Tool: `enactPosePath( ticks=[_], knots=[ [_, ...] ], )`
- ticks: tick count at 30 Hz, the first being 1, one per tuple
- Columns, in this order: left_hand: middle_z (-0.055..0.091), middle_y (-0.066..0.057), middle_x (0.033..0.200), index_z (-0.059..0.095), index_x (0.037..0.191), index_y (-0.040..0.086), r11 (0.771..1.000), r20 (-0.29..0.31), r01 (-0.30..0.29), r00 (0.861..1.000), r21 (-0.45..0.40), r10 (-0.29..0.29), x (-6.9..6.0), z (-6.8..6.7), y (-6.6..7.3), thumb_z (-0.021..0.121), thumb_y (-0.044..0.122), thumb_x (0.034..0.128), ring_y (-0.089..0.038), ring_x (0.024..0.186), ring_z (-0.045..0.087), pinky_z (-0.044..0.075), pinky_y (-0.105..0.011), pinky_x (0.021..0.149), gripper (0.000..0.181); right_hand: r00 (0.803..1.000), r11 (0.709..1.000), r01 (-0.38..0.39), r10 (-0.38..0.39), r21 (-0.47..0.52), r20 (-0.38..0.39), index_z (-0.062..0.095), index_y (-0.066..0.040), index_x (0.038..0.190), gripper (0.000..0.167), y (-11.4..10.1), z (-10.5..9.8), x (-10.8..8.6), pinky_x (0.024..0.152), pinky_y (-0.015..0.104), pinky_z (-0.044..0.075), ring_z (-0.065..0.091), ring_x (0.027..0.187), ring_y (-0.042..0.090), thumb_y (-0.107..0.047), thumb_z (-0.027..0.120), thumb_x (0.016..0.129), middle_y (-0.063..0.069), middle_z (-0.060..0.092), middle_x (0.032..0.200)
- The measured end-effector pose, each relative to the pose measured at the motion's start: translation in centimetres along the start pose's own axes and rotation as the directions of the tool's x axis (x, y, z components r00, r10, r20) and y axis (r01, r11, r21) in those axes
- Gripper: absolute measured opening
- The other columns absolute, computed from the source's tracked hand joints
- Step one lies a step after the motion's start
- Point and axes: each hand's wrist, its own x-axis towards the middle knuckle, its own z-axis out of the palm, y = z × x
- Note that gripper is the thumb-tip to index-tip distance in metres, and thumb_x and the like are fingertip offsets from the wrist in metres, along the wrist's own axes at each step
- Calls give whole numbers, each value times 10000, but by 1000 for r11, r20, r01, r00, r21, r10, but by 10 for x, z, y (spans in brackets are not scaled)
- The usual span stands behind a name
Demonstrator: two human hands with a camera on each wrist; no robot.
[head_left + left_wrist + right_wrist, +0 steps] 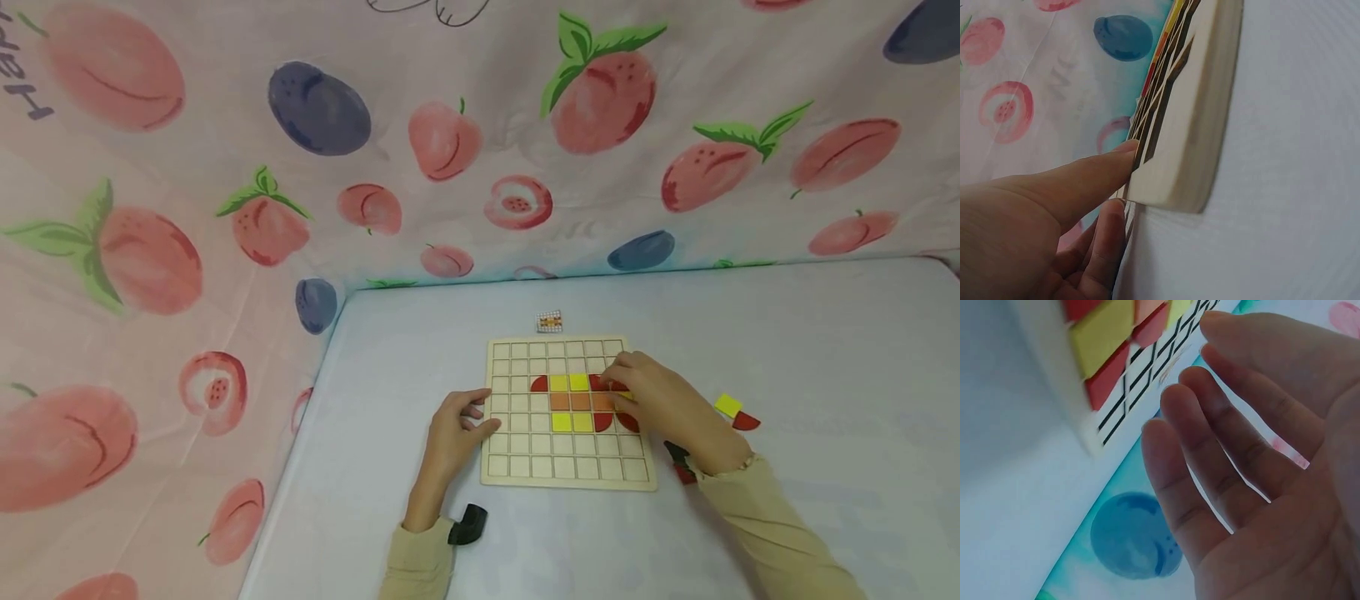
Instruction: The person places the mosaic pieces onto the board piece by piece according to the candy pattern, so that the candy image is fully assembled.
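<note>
A square wooden grid board (567,482) lies flat, with yellow (562,422), orange (581,402) and red (539,384) pieces in its cells. At its left edge, my left hand (452,442) touches the rim with thumb and fingertips; the left wrist view shows the thumb (1094,178) against the board's edge (1204,144). My right hand (667,408) hovers over the right-hand pieces, covering some of them. In the right wrist view its fingers (1229,456) are apart and gently bent beside the board, with no piece visible between them.
A small patterned card (549,322) lies behind the board. To its right are a loose yellow piece (727,406) and a red rounded piece (746,421), touching. Another red piece (684,474) shows by the right sleeve. Fruit-printed cloth (480,217) rises behind and left of the table.
</note>
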Motion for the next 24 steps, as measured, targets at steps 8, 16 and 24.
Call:
enactPosePath(
  ticks=[8, 16, 24],
  knots=[
    [609, -64, 1035, 678, 1252, 95, 1000, -2, -14, 1000, -10, 14, 1, 0, -1, 817, 103, 815, -158, 898, 569, 492, -200, 709, 458, 1000, 999, -11, 11, -44, 0, 745, -29, 1007, 167, 10, -4, -13, 803, 394, 559, 568, 917, 229, -49, 762, 842, 71, 650, 976],
    [612, -70, 1043, 675, 1254, 85, 1000, -1, -20, 1000, -9, 20, 1, 0, 0, 814, 95, 816, -166, 911, 574, 495, -202, 717, 459, 1000, 998, 5, -6, -70, -24, 746, -24, 1007, 220, 18, -14, -31, 848, 443, 559, 591, 985, 278, -59, 811, 800, 80, 654, 997],
    [613, -59, 1052, 670, 1262, 87, 1000, -3, -5, 1000, 7, 5, 0, 0, 0, 812, 92, 818, -156, 913, 570, 498, -205, 721, 466, 998, 996, -60, 60, -59, -5, 734, -21, 1016, 250, 27, -16, -46, 827, 463, 562, 598, 941, 279, -105, 822, 798, 91, 649, 980]
  ],
)
